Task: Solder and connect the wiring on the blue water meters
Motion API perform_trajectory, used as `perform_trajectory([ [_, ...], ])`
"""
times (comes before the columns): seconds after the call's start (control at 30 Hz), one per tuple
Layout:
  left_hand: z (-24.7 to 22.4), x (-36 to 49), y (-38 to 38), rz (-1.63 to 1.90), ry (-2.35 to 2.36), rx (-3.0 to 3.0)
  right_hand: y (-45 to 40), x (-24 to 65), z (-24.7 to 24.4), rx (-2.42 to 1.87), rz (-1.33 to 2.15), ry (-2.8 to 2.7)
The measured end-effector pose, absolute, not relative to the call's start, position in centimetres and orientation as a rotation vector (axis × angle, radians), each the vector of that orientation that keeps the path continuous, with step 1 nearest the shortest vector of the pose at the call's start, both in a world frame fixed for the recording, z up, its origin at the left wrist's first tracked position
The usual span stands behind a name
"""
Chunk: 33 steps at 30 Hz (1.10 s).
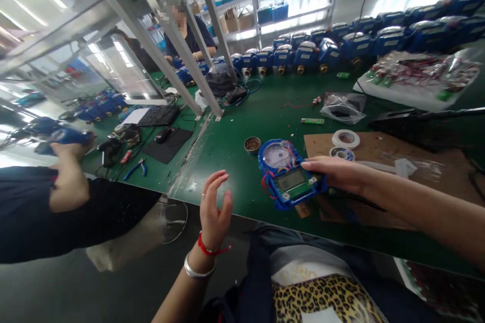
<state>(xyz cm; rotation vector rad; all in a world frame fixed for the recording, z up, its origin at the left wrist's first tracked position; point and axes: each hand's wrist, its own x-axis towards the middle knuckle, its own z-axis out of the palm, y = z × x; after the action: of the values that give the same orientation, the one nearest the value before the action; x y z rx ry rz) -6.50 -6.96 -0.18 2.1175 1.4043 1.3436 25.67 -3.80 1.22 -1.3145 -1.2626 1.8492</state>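
A blue water meter (285,171) with a round dial, a green circuit board, a small display and loose coloured wires lies on the green table (235,146) near its front edge. My right hand (337,171) grips the meter's right side, fingers over its top edge. My left hand (214,209) hovers open at the table's front edge, left of the meter, holding nothing; a red string and a silver bangle circle its wrist.
A small round tin (252,144) stands behind the meter. Tape rolls (345,139) lie on a cardboard sheet (379,154). Rows of blue meters (341,43) line the back. A co-worker's arm (68,181) reaches in at left; another person sits far back.
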Motion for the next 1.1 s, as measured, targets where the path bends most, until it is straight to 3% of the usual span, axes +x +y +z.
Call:
perform_trajectory([
  [0.1,0.3,-7.0,-6.3,1.276,1.404,2.059,-0.4,21.5,0.7,-1.134,2.173,-1.398],
  [0.27,-0.9,-6.8,-3.4,1.179,1.298,1.862,3.6,18.2,-0.6,-1.072,2.41,-1.766],
  [0.53,-2.7,-5.0,-2.3,0.944,1.135,1.446,7.1,18.7,-0.9,-1.148,2.359,-1.848],
  [0.7,-2.8,-3.6,-4.6,1.055,1.399,1.436,8.2,19.2,-0.9,-1.18,1.876,-1.889],
  [0.9,-3.3,-0.1,-7.5,1.318,1.509,1.139,2.4,19.9,1.5,-1.229,0.659,-1.9],
  [1.1,-3.1,2.8,-9.1,1.37,1.479,1.013,-3.8,19.2,2.6,-0.845,0.347,-2.2],
])
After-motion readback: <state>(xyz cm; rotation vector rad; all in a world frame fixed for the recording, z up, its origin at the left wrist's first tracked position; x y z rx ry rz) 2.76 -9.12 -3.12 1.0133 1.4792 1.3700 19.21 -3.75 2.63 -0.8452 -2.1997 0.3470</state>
